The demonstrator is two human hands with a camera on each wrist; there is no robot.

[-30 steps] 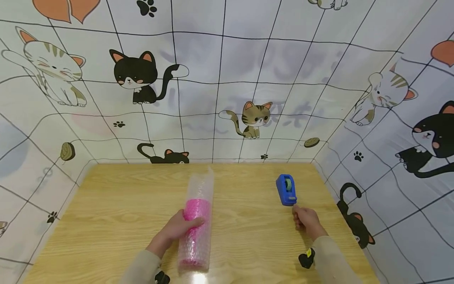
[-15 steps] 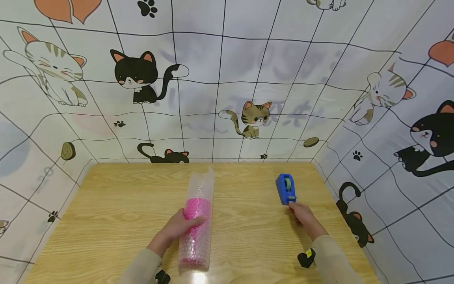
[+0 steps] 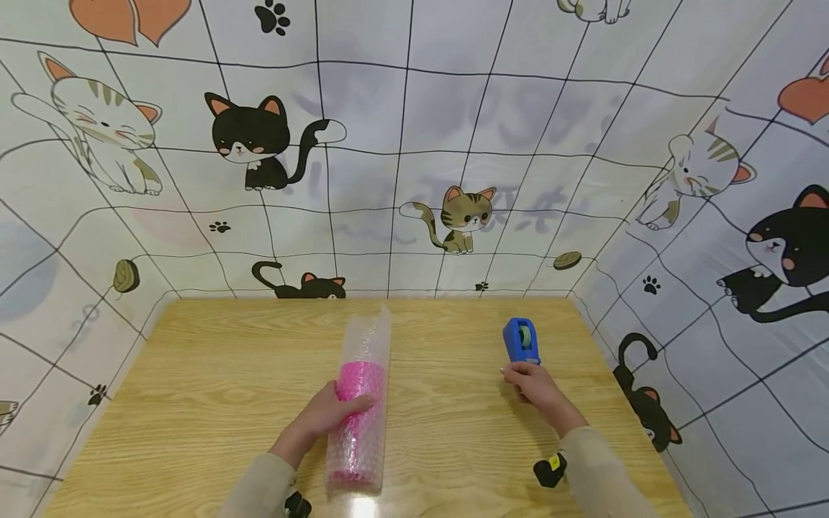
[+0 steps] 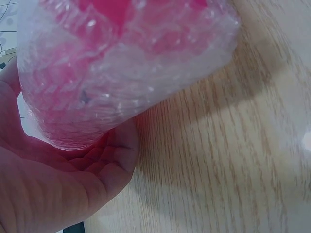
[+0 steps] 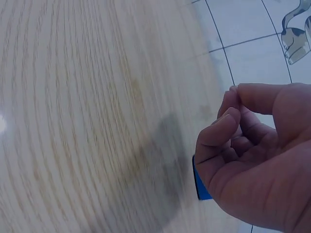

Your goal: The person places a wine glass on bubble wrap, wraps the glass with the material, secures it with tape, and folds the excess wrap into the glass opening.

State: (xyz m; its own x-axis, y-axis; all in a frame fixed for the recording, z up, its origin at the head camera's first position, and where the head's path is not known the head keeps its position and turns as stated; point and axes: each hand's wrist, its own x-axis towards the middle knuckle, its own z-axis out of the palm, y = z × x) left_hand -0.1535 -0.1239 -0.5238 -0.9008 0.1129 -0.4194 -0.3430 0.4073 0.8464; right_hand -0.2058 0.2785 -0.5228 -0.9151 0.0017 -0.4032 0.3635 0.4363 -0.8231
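A pink roll in clear bubble wrap [image 3: 363,378] lies lengthwise on the table, with loose wrap past its far end. My left hand [image 3: 327,414] grips it from the left, thumb across the top; the left wrist view shows the fingers curled under the wrapped roll [image 4: 131,63]. A blue tape dispenser [image 3: 520,339] stands at the right. Just in front of it is my right hand [image 3: 537,388], thumb and forefinger meeting at the tips in a pinch. What they pinch looks like clear tape, hardly visible. In the right wrist view, my right hand [image 5: 248,150] partly hides the dispenser [image 5: 200,182].
The wooden table [image 3: 259,345] ends at its back and right against a white cloth wall [image 3: 363,180] with printed cats and grid lines. A black wrist camera [image 3: 549,471] sits by the right sleeve [image 3: 599,467].
My right hand has moved left across the near end of the tape dispenser, thumb and forefinger pinched together. The left hand and the wrapped roll have stayed in place.
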